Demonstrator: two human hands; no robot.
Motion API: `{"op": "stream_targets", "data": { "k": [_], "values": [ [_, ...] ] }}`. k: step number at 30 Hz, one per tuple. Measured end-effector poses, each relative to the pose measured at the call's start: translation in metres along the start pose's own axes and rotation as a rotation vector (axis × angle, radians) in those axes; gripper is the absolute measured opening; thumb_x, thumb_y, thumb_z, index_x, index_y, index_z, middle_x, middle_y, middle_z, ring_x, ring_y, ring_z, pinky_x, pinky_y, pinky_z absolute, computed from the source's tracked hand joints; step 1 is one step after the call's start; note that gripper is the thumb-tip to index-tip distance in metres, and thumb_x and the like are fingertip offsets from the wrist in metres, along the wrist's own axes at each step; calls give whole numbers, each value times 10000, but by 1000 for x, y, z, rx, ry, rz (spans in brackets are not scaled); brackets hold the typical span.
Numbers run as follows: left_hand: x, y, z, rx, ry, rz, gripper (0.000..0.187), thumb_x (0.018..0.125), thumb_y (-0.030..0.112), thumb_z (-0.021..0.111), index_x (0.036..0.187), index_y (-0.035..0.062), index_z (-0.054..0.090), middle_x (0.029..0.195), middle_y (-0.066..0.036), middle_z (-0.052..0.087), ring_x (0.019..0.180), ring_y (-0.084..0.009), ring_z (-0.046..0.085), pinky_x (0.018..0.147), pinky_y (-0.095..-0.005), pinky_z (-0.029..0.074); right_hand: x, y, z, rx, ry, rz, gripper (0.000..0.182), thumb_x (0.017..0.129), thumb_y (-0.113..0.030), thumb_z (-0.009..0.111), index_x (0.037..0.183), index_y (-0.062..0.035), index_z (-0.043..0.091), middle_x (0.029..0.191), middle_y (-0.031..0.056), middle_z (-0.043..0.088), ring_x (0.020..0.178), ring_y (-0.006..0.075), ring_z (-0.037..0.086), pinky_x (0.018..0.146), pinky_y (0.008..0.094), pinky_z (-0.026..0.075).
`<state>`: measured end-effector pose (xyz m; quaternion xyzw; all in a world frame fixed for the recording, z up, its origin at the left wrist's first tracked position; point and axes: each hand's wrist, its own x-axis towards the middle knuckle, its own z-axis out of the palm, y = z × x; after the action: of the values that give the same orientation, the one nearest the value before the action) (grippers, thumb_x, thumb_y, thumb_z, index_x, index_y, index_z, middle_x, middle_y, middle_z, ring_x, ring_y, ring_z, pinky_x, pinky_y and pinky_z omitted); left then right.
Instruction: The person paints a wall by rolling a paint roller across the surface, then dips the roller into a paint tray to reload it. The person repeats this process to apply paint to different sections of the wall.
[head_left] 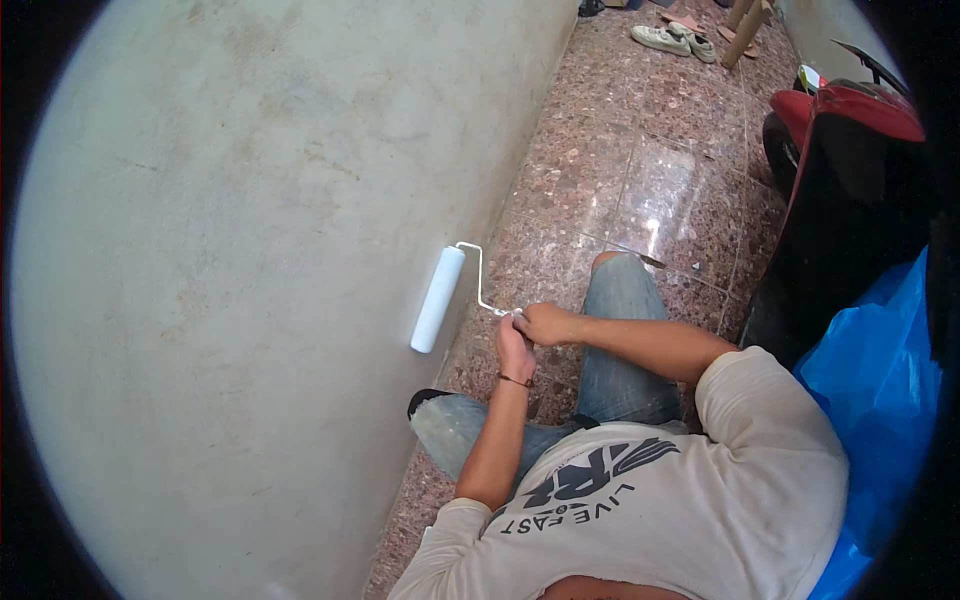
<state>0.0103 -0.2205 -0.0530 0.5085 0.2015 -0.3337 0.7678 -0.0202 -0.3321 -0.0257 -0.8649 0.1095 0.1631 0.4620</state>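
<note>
A paint roller with a pale blue-white sleeve (437, 300) and a bent white wire frame (482, 275) is held out in front of me, its sleeve close along the wall. My left hand (515, 348), below a dark bracelet at the wrist, is closed at the handle end of the frame. Right beside it, my right hand (547, 324) has its fingers curled in at the same spot, where the wire ends. Most of the handle is hidden by the two hands.
A grey, stained wall (250, 250) rises on the left above a speckled reddish tile floor (580, 190). To the right stand a red and black motorbike (840, 130) and blue plastic sheeting (865, 370). Pale shoes (665, 39) lie farther back near wooden legs (745, 35).
</note>
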Motion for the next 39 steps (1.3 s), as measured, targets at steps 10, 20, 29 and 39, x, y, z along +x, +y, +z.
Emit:
{"op": "stream_targets", "data": {
  "k": [10,20,29,39],
  "values": [
    [-78,57,42,6,-105,374,236,930,188,375,998,34,540,949,-52,559,883,-146,529,786,-299,428,-53,-74,-56,131,116,-259,425,907,-351,433,937,52,563,842,293,593,830,450,575,732,494,449],
    [-26,26,5,120,-11,222,235,924,220,389,947,43,542,907,-47,574,837,-148,549,719,-293,445,-16,-18,-5,119,159,-293,439,911,-362,422,897,51,569,818,290,592,813,455,576,721,491,454],
    [23,-9,-17,13,-47,-102,226,909,280,401,788,117,499,779,-25,543,729,-159,531,638,-316,440,-5,8,10,25,54,-5,549,880,-464,425,896,45,630,893,311,597,857,449,586,774,485,457],
    [-25,16,2,7,-45,109,253,929,254,395,961,57,552,947,-47,580,885,-165,563,787,-306,456,-18,-7,-2,121,88,-196,472,919,-389,388,883,34,595,854,277,599,823,430,585,731,478,448]
  ]
}}
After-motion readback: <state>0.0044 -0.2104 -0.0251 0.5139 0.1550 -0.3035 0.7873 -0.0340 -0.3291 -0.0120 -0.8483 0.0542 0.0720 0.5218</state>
